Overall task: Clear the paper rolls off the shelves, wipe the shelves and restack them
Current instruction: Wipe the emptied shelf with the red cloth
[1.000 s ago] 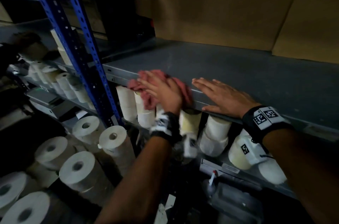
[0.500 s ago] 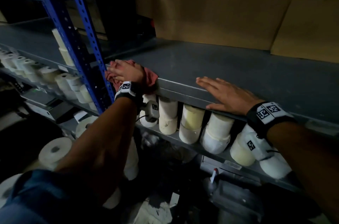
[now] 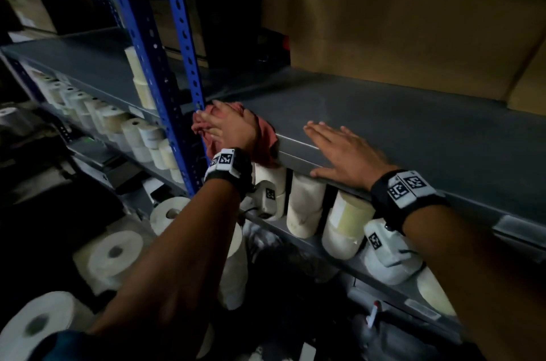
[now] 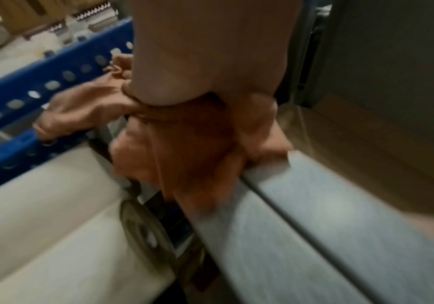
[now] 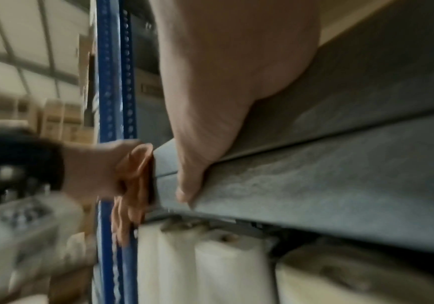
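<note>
The grey metal shelf (image 3: pixel 399 124) has no rolls on its top here. My left hand (image 3: pixel 227 127) grips a bunched pink-red cloth (image 3: pixel 266 139) and presses it on the shelf's front left corner, against the blue upright (image 3: pixel 180 65). In the left wrist view the cloth (image 4: pixel 198 144) hangs over the shelf lip (image 4: pixel 314 205) under my palm. My right hand (image 3: pixel 345 150) lies flat on the front edge, fingers straight, thumb (image 5: pixel 184 193) over the lip. Upright paper rolls (image 3: pixel 304 204) stand on the shelf below.
Cardboard boxes (image 3: pixel 399 20) line the back of the wiped shelf. Small rolls (image 3: pixel 133 130) fill the neighbouring bay's lower shelf to the left. Large paper rolls (image 3: pixel 109 254) lie stacked low on the left. A pen-like item (image 3: pixel 373 316) sits on dark clutter below.
My left hand has slid the cloth leftward along the shelf's front edge up to the blue upright. The right hand has stayed flat in the same spot.
</note>
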